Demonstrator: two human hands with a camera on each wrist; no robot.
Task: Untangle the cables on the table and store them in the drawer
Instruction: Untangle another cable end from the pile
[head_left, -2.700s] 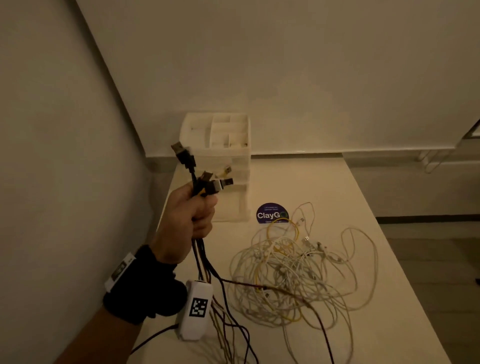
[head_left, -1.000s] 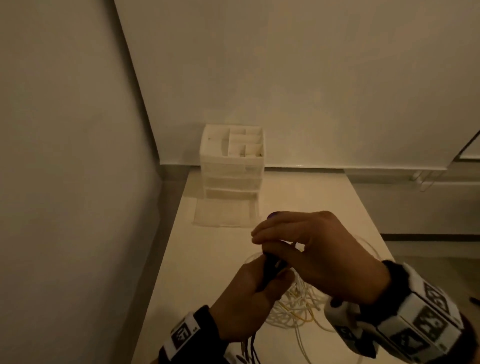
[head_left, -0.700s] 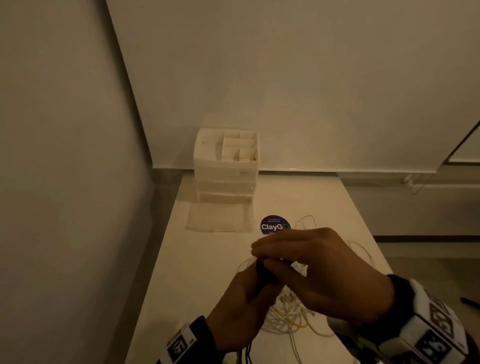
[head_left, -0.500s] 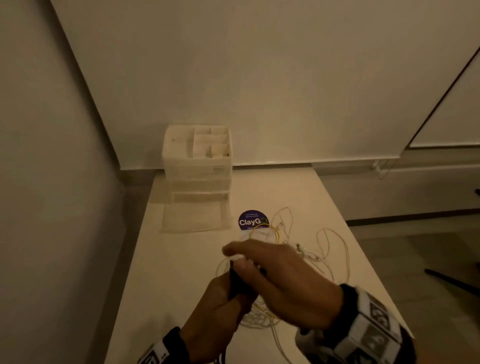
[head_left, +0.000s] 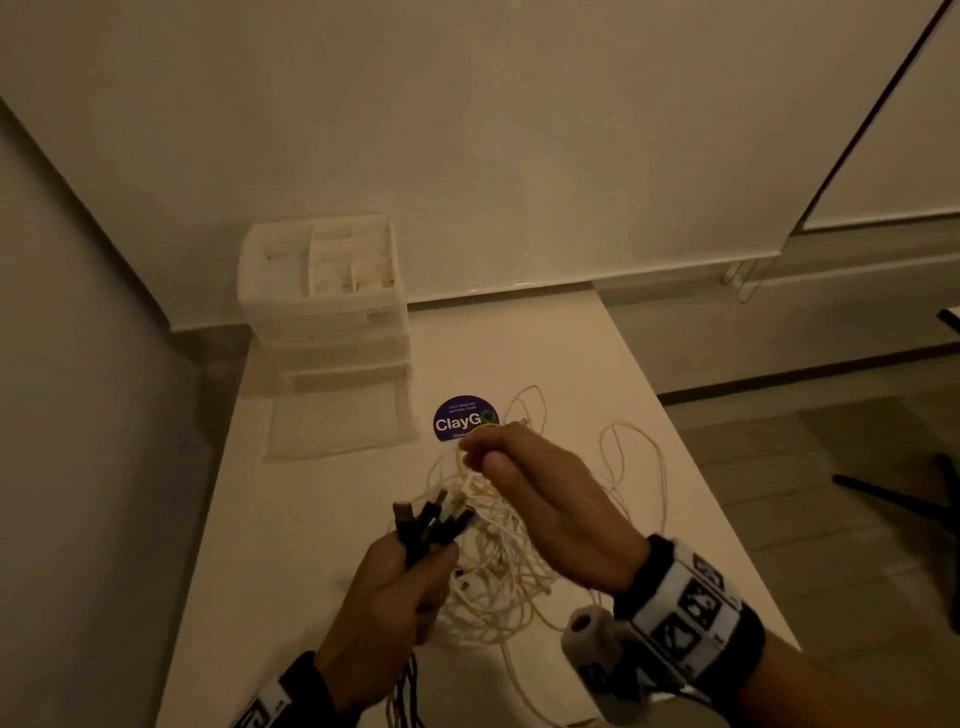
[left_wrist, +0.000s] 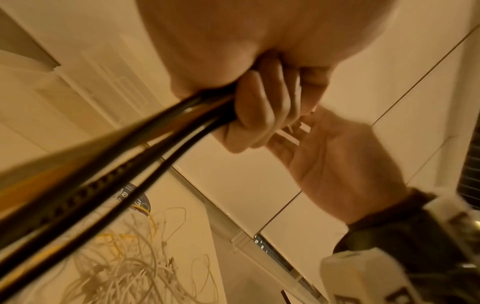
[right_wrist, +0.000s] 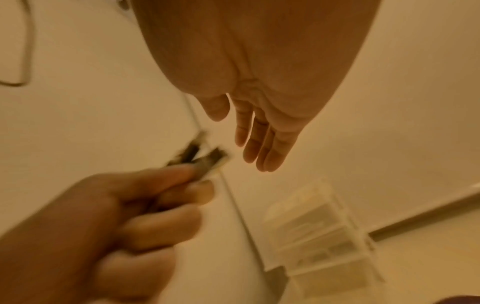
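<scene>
Cables of two kinds show here: a bundle of dark cables (head_left: 423, 525) clutched in the left hand (head_left: 389, 597), and a tangle of white and yellow cables (head_left: 493, 561) lying on the counter (head_left: 291, 519). The left hand's fingers curl tightly round the dark bundle just below the plugs, which fan out above the fist; the rest of those leads trails down past the wrist. Gathering them by the plug ends probably keeps the sorted ones together and apart from the heap.

The right hand (head_left: 540, 499) hovers just above the plugs with fingers nearly straight and relaxed, holding nothing, as the right wrist view shows plainly. It seems poised between the bundle and the pale tangle beneath.

At the counter's far left corner stands a translucent drawer unit (head_left: 327, 322), its lowest drawer (head_left: 343, 421) pulled out toward the person, presumably ready to receive the cables. A round purple sticker (head_left: 460, 418) lies beside it, near the tangle's far edge.
</scene>
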